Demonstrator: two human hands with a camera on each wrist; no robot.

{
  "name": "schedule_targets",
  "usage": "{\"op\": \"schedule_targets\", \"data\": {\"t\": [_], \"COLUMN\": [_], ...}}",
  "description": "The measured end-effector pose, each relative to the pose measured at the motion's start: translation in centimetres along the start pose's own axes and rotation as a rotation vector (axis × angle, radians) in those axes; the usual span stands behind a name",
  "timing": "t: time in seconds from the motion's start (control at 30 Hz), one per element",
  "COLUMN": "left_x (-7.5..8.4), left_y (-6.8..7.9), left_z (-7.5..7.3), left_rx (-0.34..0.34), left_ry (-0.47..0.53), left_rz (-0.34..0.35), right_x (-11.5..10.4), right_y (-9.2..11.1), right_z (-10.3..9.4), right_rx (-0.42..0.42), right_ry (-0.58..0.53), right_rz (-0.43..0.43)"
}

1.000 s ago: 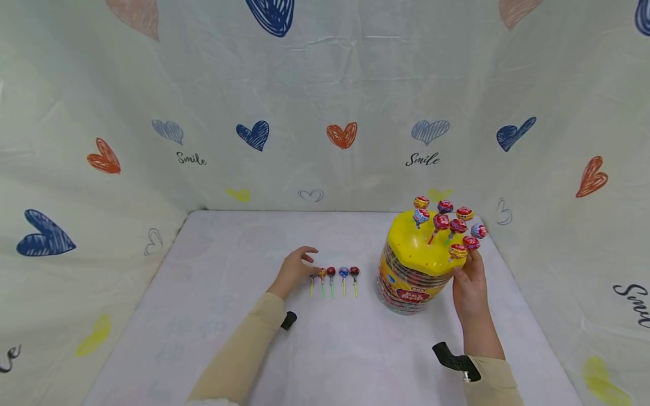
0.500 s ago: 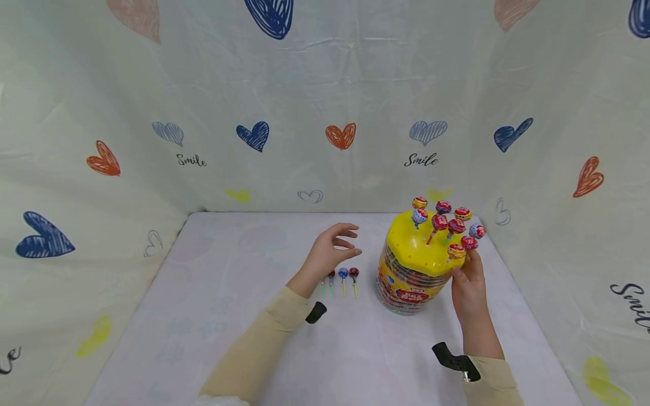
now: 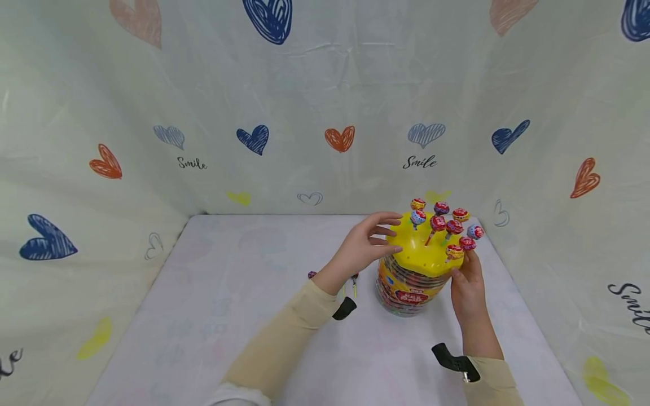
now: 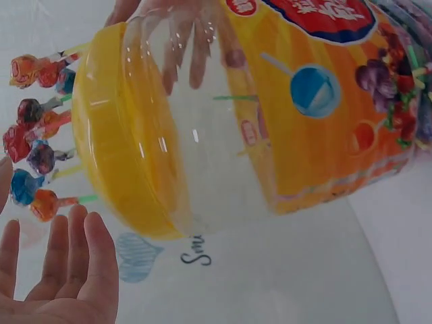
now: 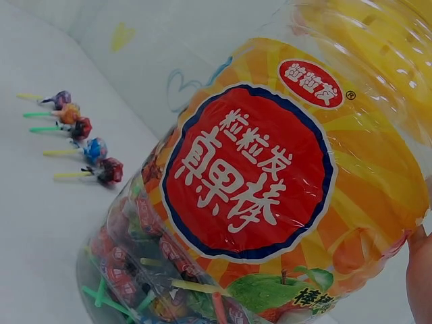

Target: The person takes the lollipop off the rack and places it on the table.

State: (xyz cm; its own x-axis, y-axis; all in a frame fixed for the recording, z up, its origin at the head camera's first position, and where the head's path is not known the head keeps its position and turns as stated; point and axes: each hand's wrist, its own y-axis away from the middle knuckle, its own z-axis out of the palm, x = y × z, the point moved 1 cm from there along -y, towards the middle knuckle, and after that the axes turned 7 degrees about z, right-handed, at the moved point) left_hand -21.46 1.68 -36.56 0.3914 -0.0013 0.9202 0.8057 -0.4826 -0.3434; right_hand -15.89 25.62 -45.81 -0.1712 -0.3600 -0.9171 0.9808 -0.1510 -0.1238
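Observation:
A clear plastic jar (image 3: pixel 412 295) full of wrapped lollipops stands at the right of the table. Several lollipops (image 3: pixel 438 224) stick up from its yellow lid (image 3: pixel 420 255). My left hand (image 3: pixel 367 246) is at the lid's left edge, fingers spread and nothing in them. In the left wrist view its fingers (image 4: pixel 97 253) reach toward the lollipops on the lid. My right hand (image 3: pixel 468 288) holds the jar's right side near the lid, thumb in front; its fingers (image 4: pixel 197 57) show through the clear wall.
A row of loose lollipops lies on the white table left of the jar, including a blue lollipop (image 5: pixel 95 149) and a dark red lollipop (image 5: pixel 109 171). In the head view my left forearm (image 3: pixel 294 332) covers most of them. A heart-printed curtain (image 3: pixel 284 169) hangs behind.
My left hand has moved right and up from the loose lollipops to the lid's left edge. My right hand and the jar have stayed in place.

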Motion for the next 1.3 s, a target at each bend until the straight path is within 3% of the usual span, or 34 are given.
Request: {"op": "schedule_targets", "data": {"t": [0.43, 0.9, 1.3], "left_x": [1.3, 1.9, 2.5], "left_y": [-1.2, -1.3, -0.3], "left_z": [2.2, 2.6, 1.8], "left_rx": [-0.037, -0.044, 0.046], "left_ry": [-0.012, -0.158, -0.038], "left_rz": [0.039, 0.069, 0.145], "right_x": [-0.5, -1.0, -1.8], "right_y": [0.2, 0.2, 0.2], "right_z": [0.2, 0.1, 0.4], "right_rx": [0.008, 0.001, 0.053], "right_ry": [0.006, 0.034, 0.089], "right_rz": [0.020, -0.027, 0.024]}}
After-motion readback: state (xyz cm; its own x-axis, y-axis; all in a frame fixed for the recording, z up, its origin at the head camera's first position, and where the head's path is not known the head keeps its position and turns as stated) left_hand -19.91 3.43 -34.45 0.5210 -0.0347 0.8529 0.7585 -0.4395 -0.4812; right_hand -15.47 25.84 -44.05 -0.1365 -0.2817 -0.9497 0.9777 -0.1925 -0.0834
